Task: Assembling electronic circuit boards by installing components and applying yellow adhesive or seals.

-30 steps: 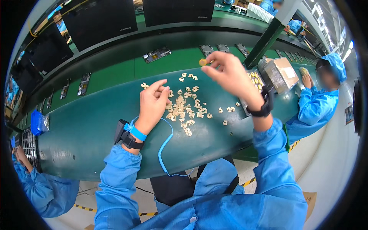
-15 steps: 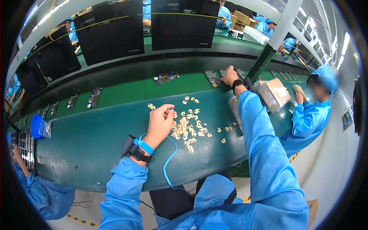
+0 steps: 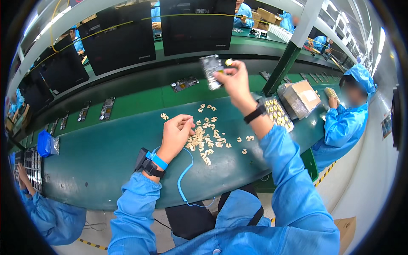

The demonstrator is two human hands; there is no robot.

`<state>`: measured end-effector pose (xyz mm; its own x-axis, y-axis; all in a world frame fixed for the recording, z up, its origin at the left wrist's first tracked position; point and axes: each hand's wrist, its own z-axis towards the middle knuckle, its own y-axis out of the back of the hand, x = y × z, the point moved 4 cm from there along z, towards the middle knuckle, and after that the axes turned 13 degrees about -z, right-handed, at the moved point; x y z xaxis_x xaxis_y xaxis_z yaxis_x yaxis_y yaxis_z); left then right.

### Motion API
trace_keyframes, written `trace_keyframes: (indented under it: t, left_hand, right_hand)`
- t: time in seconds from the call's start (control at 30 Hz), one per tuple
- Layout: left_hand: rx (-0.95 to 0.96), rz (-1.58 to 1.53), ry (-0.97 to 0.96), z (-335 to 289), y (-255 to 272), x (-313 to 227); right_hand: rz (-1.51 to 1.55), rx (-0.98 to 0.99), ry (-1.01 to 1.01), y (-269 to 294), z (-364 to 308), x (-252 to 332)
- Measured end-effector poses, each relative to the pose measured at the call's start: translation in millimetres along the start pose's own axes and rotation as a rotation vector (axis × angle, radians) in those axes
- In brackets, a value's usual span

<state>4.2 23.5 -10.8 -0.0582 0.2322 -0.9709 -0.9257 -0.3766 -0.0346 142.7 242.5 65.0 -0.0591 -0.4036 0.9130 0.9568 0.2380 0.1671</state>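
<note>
Taking the scattered heap of small cream-coloured plastic clips in the middle of the dark green surface as the landmark, the work is looking only partly through: most clips are still lying loose in the heap, while the tray of sorted cream pieces just right of the heap is holding rows already filled, and more flat boards are waiting on the lighter green belt beyond it. At the left edge of the heap, the left hand, wearing a blue wrist strap with a coiled blue cord, is resting on the surface with its fingers curled loosely and pinching at the nearest clips; whether one is actually gripped I cannot tell. Above and slightly right of the heap, the right hand, with a black wristband, is lifted clear of the surface, its fingers closed around a small silver-grey rectangular circuit board, with a small yellowish piece sitting at the fingertips beside it. Further right of the heap, a brown cardboard box is sitting near a co-worker in blue.
</note>
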Motion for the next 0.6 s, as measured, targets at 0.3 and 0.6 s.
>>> trace_keyframes:
  t: [0.3,0.6]
  left_hand:
    - [0.013,-0.369,0.011,4,-12,-10]
    - [-0.031,-0.435,0.046,0,-9,-16]
  right_hand:
    - [0.252,0.104,0.112,-60,-91,18]
    - [0.277,0.133,0.193,-56,-100,14]
